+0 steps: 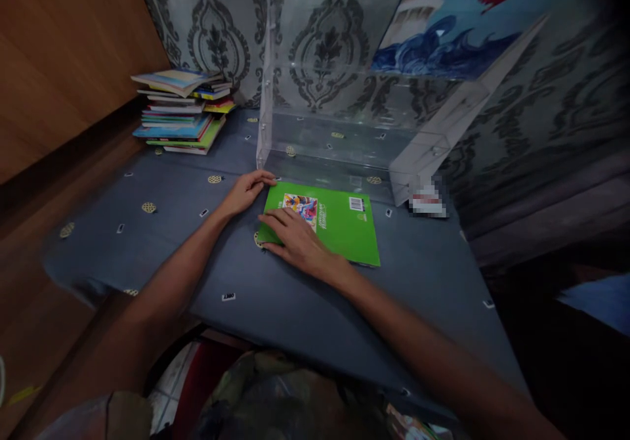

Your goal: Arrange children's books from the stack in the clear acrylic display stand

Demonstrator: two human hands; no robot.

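A green book point(344, 230) lies flat on the cloth-covered table, with a barcode and a colourful picture on the side facing up. My right hand point(300, 243) rests across its left part, fingers stretched toward the left edge and the thumb near the front corner. At the far left corner of the book is my left hand point(249, 190), fingers extended and the tips at or beside the corner. Just behind the book stands a clear acrylic rack point(335, 157) with several see-through shelves.
A stack of books and thin booklets point(182, 115) stands at the table's back left. A small blurred white item point(427, 200) sits by the rack's right foot. Patterned wallpaper point(325, 46) and a painting point(443, 39) are behind; a wooden panel point(73, 52) rises at left.
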